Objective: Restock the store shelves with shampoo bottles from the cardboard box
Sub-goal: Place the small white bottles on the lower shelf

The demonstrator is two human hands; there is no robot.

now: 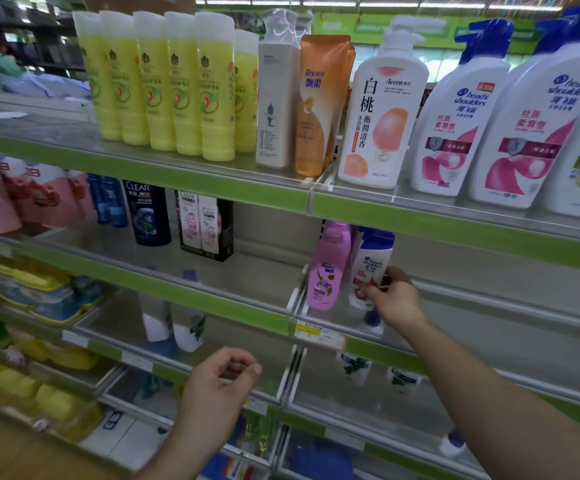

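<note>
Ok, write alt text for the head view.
The right hand grips a small white Head & Shoulders bottle on the second shelf, beside a pink bottle. The left hand hovers, loosely curled and empty, lower down.

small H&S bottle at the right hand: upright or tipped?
Upright: the small white bottle stands cap-up beside the pink bottle, right hand on it.

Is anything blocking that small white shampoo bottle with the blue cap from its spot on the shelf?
Nothing visible does. The right hand holds the small white blue-capped shampoo bottle already standing on the middle shelf, beside a pink bottle, with bare shelf to its right.
</note>
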